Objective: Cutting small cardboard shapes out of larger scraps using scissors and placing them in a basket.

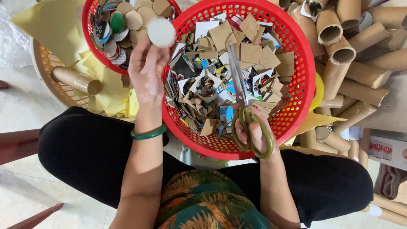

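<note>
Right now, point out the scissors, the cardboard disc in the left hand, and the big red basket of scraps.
scissors (238,80), head view, on the closed blades.
cardboard disc (160,32), head view, on its pale flat face.
big red basket (296,46), head view, on the right side of its mesh wall.

The light is bright, even and soft, seemingly daylight from above, though no source shows. Shadows are faint; only a weak one lies under the big red basket (296,85). The pale floor (25,178) at the left looks a bit washed out. Focus is sharp across the middle, while the cardboard tubes (360,76) bend slightly toward the wide-angle edges.
</note>
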